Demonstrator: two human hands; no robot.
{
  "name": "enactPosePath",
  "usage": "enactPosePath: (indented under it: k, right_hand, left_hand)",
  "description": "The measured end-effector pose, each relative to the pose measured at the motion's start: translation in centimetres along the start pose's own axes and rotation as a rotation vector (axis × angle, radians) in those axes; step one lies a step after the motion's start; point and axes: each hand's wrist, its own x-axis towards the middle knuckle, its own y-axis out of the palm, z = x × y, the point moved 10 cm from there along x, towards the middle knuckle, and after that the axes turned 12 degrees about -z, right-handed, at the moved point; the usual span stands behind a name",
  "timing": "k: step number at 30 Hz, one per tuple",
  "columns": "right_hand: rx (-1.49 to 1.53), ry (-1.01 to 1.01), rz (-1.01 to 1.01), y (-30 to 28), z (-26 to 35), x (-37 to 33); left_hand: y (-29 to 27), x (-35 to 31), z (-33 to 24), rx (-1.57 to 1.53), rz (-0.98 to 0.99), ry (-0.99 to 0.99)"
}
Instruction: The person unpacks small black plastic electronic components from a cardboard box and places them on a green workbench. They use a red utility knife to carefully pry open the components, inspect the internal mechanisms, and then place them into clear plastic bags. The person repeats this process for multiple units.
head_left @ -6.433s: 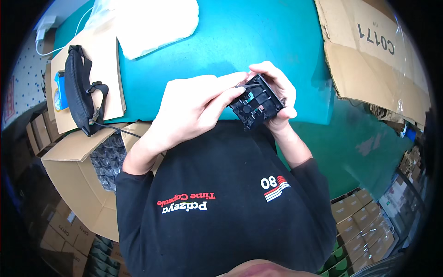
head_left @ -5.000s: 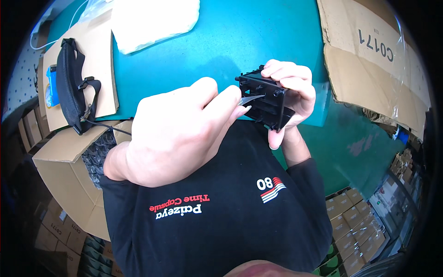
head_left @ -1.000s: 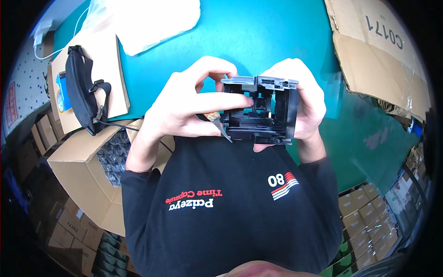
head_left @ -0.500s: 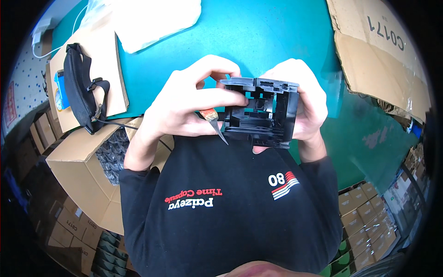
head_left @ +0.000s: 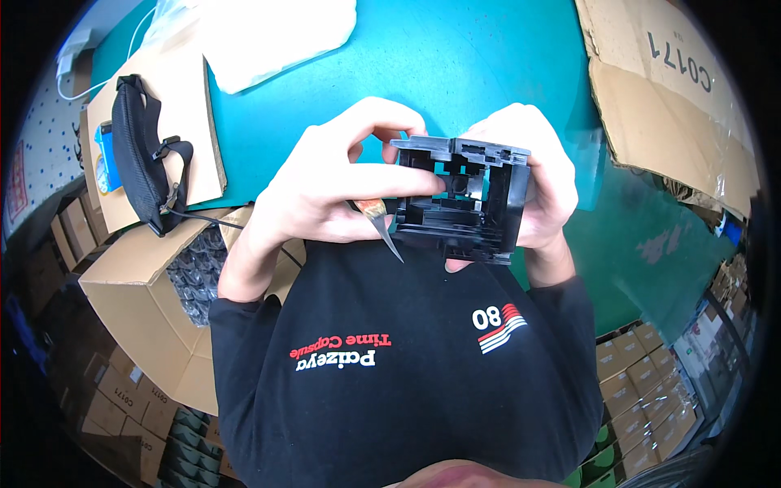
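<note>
The right hand (head_left: 549, 179) gripped a black plastic housing (head_left: 455, 216); the left hand (head_left: 333, 175), one finger inside it, clutched a pointed tool (head_left: 379, 221).

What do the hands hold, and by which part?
Right hand grips the black housing by its right side; the left hand holds its left side, plus a pointed tool by its rear part.
</note>
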Motion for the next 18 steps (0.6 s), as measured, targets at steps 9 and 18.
enactPosePath:
  k: [9, 18]
  right_hand:
    - [-0.009, 0.023, 0.0, -0.09, -0.05, -0.28]
    - [-0.009, 0.009, 0.006, -0.17, -0.1, -0.48]
  left_hand:
    - [0.26, 0.64, -0.66, 0.104, 0.027, 0.027]
    - [0.26, 0.77, -0.27, 0.015, 0.0, -0.042]
